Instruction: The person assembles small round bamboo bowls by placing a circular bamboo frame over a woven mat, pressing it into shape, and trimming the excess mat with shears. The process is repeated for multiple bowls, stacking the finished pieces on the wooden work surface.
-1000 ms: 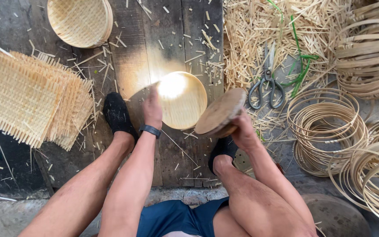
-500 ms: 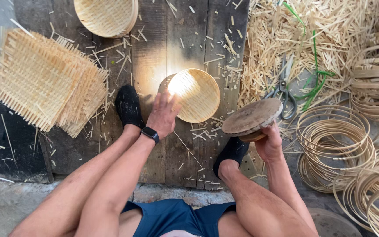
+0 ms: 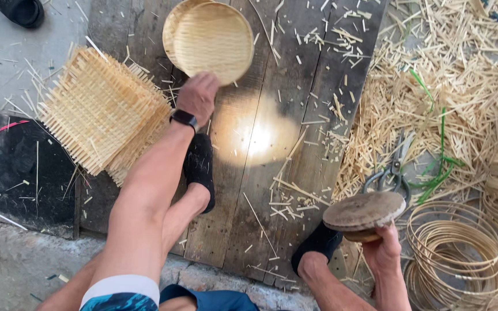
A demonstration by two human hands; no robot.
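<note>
While the left hand point(image 3: 198, 97) sets a round woven tray point(image 3: 213, 41) onto the stack point(image 3: 171, 26) at the plank floor's point(image 3: 318, 75) far edge, fingers curled on its rim, the right hand point(image 3: 383, 253) grips a round wooden mould point(image 3: 364, 212). Woven square mats point(image 3: 102, 109) await shaping. Scissors point(image 3: 392, 173), bamboo hoops point(image 3: 459, 247) and offcuts point(image 3: 433, 86) lie right; nothing obstructs.
</note>
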